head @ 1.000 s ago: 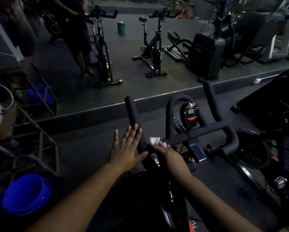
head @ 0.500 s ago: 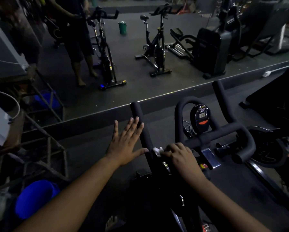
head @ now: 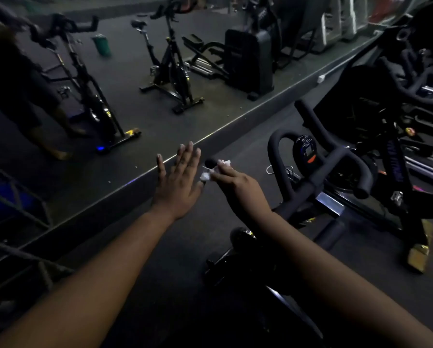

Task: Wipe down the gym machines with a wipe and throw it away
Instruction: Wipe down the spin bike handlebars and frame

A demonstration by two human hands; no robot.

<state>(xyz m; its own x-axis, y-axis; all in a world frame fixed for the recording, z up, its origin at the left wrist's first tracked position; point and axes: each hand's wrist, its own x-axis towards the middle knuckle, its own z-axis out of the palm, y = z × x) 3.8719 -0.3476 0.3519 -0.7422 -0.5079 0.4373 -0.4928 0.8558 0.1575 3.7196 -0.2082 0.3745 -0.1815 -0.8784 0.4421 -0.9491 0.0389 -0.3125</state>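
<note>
two forearms are seen reaching forward from the bottom edge. the left hand (head: 180,182) is held flat, fingers straight and spread, gripping nothing, just left of the near bar end. the right hand (head: 238,184) is curled over the tip of the left handlebar prong (head: 210,162), and one white wipe (head: 206,175) is pinched under its fingers, crumpled, showing at two spots around the prong tip. whether the left thumb touches the wipe cannot be told.

one bike (head: 336,187) is directly ahead: black handlebars with two forward prongs, one centre loop, one round console (head: 307,152) with a small screen and an orange mark. one silver plate (head: 329,203) is seen below the bar. a second dark machine (head: 411,79) is crowded in at the right.

beyond, a raised edge (head: 210,139) runs diagonally across the floor. past it, two more bikes are counted: one at left (head: 84,96) with a blue light at its base, one in the middle (head: 172,71). one green bin (head: 101,45) stands between them, farther back. one black elliptical (head: 248,59) is seen right of the middle bike. one person's legs (head: 34,116) are seen at far left, beside the left bike. frames at lower left are too dark to identify.
</note>
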